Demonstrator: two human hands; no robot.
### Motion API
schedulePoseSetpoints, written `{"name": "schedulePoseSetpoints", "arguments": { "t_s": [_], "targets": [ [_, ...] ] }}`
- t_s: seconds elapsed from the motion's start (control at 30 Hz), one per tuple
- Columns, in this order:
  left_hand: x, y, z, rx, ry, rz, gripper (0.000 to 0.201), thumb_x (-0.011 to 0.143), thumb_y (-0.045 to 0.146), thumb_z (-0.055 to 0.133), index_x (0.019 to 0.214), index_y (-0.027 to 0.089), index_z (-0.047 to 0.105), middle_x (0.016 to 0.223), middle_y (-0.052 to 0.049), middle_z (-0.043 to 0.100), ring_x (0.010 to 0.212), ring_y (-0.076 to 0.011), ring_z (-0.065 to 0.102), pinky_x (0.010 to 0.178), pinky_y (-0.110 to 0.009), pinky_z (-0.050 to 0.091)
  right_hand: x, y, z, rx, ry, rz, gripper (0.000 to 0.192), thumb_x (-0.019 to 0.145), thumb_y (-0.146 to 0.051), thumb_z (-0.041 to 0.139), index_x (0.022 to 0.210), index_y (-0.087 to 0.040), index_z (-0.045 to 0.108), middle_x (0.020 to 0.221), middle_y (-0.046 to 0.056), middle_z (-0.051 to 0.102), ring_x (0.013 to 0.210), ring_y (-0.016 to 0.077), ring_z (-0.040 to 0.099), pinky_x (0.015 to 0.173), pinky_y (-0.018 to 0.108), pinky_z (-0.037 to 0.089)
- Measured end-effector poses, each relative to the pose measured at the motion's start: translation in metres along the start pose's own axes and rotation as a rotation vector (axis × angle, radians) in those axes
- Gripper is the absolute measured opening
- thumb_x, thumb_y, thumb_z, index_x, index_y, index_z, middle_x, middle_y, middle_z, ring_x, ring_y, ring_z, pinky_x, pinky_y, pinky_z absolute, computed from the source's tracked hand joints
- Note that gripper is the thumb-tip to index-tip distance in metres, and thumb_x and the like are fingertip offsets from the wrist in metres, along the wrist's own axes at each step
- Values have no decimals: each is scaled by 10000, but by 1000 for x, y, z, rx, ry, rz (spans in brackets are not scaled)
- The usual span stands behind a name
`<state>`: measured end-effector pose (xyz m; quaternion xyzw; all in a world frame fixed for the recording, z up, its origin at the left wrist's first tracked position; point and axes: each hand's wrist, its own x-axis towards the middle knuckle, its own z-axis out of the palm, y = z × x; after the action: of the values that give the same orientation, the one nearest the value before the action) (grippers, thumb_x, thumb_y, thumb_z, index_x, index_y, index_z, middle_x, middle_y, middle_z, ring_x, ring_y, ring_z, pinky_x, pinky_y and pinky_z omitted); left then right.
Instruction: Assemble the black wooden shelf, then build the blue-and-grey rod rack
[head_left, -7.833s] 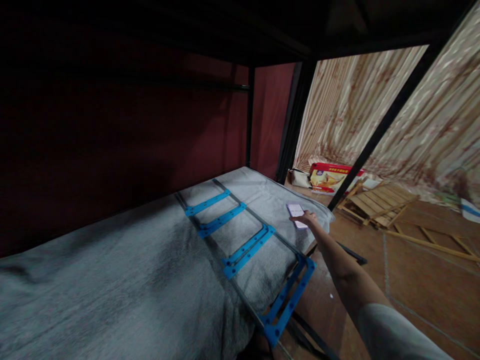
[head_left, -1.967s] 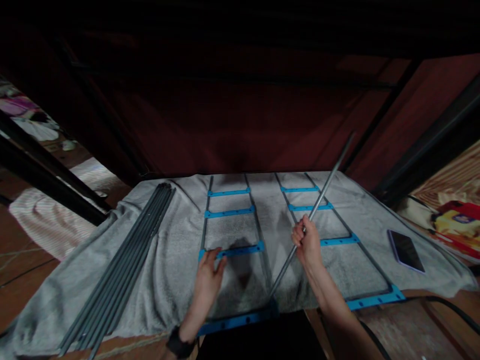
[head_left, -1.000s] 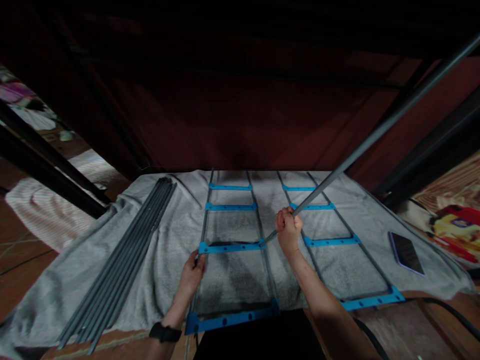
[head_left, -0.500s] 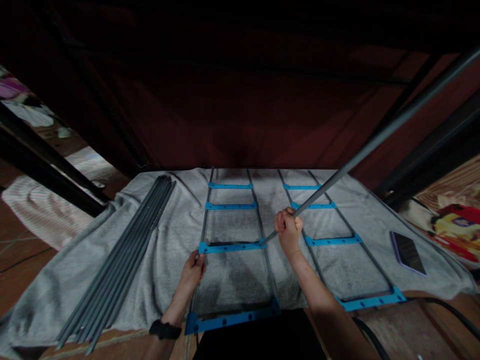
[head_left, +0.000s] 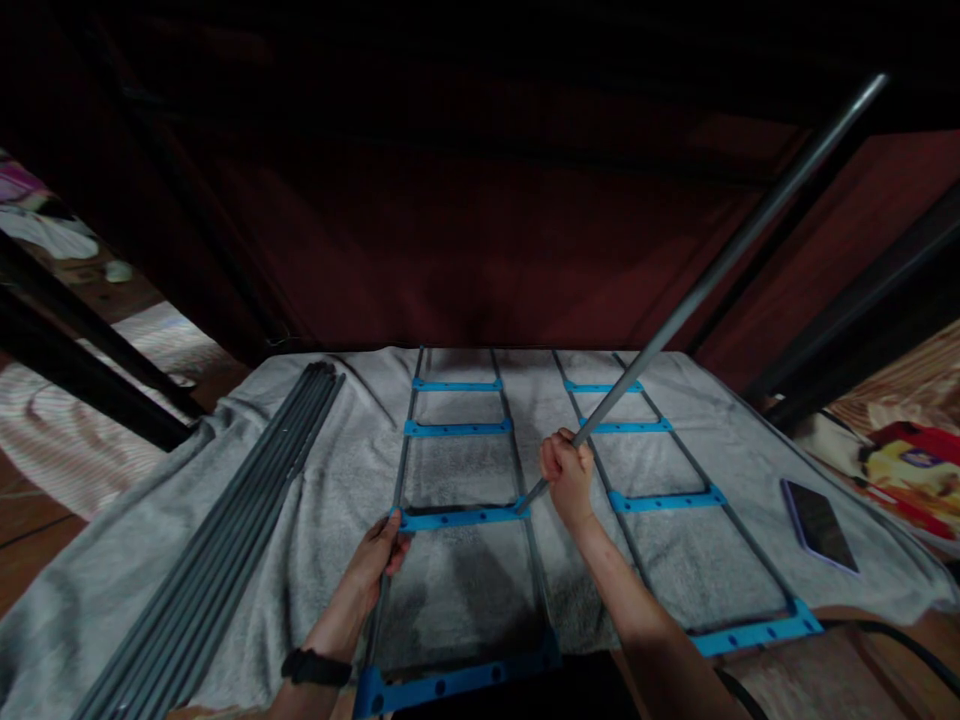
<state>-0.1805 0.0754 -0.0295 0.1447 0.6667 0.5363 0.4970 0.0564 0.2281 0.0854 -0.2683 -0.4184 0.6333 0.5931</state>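
Observation:
My right hand (head_left: pixel 568 475) is closed in a fist around a long grey pole (head_left: pixel 690 305) that slants up to the right. The pole's lower end meets the right end of a blue crossbar (head_left: pixel 461 519); whether it sits in a hole there cannot be made out. At the crossbar's left end, my left hand (head_left: pixel 377 555) pinches the bar beside a grey side pole. This bar belongs to the left ladder-like frame of grey poles and blue crossbars, lying flat on a grey blanket (head_left: pixel 345 480). A matching frame with blue crossbars (head_left: pixel 667 501) lies to the right.
A bundle of several grey poles (head_left: pixel 232 540) lies on the blanket at left. A phone (head_left: pixel 819 525) rests near the right edge, with a red and yellow package (head_left: pixel 919 475) beyond. Dark posts (head_left: pixel 82 345) and a dark red panel (head_left: pixel 480 270) stand around the blanket.
The raised pole has swung steeper, and its upper end now shows in view. Both hands keep their grips. The whole scene sits slightly lower in view.

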Motion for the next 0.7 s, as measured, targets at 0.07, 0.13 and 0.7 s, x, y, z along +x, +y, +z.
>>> {"name": "schedulePoseSetpoints", "arguments": {
  "t_s": [0.07, 0.13, 0.7],
  "targets": [
    [2, -2, -2, -13, -42, -4, 640, 570, 768, 697, 621, 165, 489, 455, 65, 414, 364, -27, 280, 365, -174, 177, 0, 3, -1, 3, 18, 2, 381, 754, -325, 646, 614, -235, 303, 478, -103, 247, 422, 65, 205, 387, 212, 154],
    [3, -4, -3, -22, -56, -21, 634, 585, 765, 694, 596, 169, 476, 437, 72, 378, 359, -25, 260, 363, -178, 163, 1, 6, -1, 9, 28, 7, 378, 749, -329, 650, 620, -235, 307, 481, -104, 245, 422, 64, 207, 385, 208, 158],
    [5, 3, -1, -10, -65, -27, 589, 636, 736, 658, 606, 190, 436, 424, 82, 346, 347, -28, 239, 356, -174, 154, 6, 9, 0, 22, 46, -12, 398, 699, -388, 670, 637, -244, 303, 451, -123, 257, 396, 57, 191, 361, 190, 145]
  ]
}}
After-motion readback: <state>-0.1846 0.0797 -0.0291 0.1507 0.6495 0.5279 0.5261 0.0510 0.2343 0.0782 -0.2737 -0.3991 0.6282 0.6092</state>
